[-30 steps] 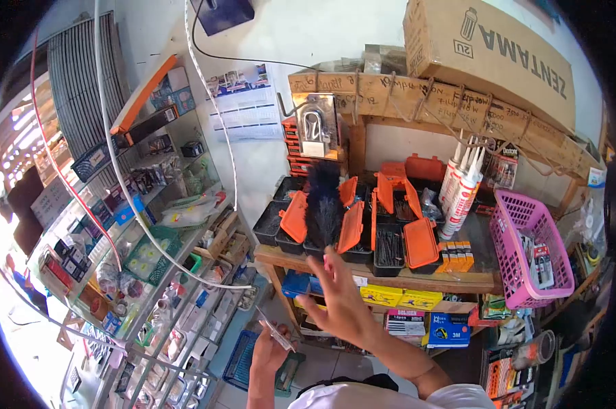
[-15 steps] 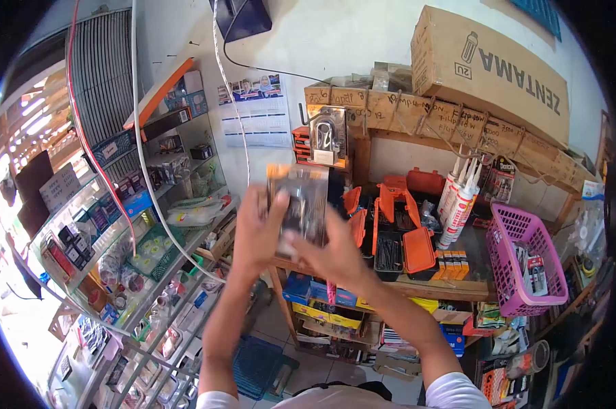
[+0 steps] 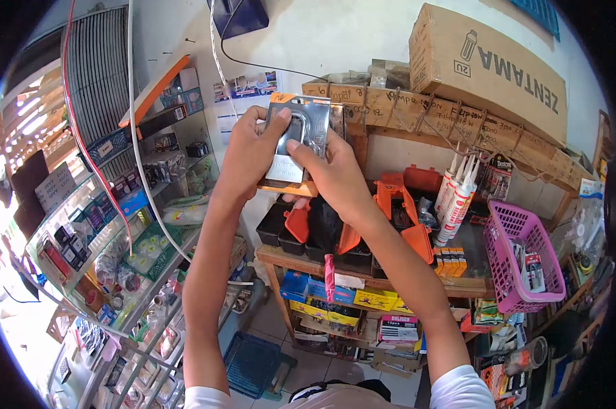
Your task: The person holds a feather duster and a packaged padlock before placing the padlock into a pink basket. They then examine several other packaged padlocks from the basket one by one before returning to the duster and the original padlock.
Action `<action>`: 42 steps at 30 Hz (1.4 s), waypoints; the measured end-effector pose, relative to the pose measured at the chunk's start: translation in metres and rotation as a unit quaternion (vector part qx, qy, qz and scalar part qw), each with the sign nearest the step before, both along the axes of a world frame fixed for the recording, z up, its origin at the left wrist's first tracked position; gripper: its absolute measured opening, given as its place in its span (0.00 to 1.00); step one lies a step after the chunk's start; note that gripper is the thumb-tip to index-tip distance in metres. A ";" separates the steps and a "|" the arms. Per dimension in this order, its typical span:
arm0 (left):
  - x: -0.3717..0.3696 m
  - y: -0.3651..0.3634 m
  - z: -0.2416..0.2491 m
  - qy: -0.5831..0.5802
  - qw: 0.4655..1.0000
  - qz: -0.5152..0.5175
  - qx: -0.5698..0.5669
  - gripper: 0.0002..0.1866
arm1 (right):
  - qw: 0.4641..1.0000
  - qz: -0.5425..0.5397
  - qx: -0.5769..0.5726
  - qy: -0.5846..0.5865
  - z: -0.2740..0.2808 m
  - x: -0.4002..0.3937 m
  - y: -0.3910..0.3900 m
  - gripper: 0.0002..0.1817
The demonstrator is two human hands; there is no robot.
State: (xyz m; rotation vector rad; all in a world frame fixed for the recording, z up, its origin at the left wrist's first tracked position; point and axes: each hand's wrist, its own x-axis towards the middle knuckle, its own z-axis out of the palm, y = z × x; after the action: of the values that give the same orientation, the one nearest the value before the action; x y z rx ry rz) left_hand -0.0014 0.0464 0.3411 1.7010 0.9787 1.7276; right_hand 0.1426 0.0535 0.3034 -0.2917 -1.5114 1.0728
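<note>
A flat blister pack [image 3: 285, 168] with a silvery card, an orange edge and a dark padlock-like item under clear plastic is held upright in front of the wooden beam. On its left side my left hand [image 3: 250, 153] grips it, thumb on the plastic. My right hand [image 3: 335, 170] holds the right side, its thumb over the front and its fingers behind, partly hidden. Another pack hangs behind, mostly covered by the held one.
A wooden bench [image 3: 383, 281] carries black and orange bins [image 3: 274, 225], sealant tubes [image 3: 456, 204] and a pink basket [image 3: 526, 255]. A large carton [image 3: 488, 75] rests on the beam [image 3: 403, 109]. Glass shelves [image 3: 127, 300] with small goods stand at left.
Both hands have moved up with the pack, closer to the beam. The pack's front now shows sharply, and the hanging pack behind is mostly covered.
</note>
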 end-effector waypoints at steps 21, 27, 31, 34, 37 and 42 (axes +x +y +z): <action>-0.016 0.052 -0.030 0.103 0.983 -0.066 -0.136 0.20 | 0.986 -0.138 0.035 -0.089 -0.042 0.003 0.056 0.21; 0.005 0.098 -0.040 0.040 0.996 -0.038 -0.065 0.18 | 0.976 -0.186 0.012 -0.117 -0.030 0.015 0.080 0.24; 0.011 0.147 -0.056 0.049 0.999 -0.003 -0.007 0.19 | 0.921 -0.345 0.093 -0.157 -0.048 0.018 0.131 0.20; 0.021 0.154 -0.064 -0.013 0.999 -0.050 0.018 0.20 | 0.855 -0.456 0.183 -0.162 -0.053 0.022 0.138 0.23; 0.020 0.160 -0.071 0.007 1.000 0.005 0.030 0.22 | 0.859 -0.452 0.158 -0.182 -0.053 0.027 0.132 0.21; 0.021 0.152 -0.068 0.027 0.999 0.003 0.029 0.20 | 0.905 -0.409 0.080 -0.089 -0.058 0.040 0.098 0.14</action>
State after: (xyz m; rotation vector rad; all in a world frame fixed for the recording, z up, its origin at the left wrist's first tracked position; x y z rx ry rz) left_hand 0.0197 0.1985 0.2728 1.7921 0.9660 1.7384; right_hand 0.1829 0.1513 0.2454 -0.8394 -1.4074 0.2526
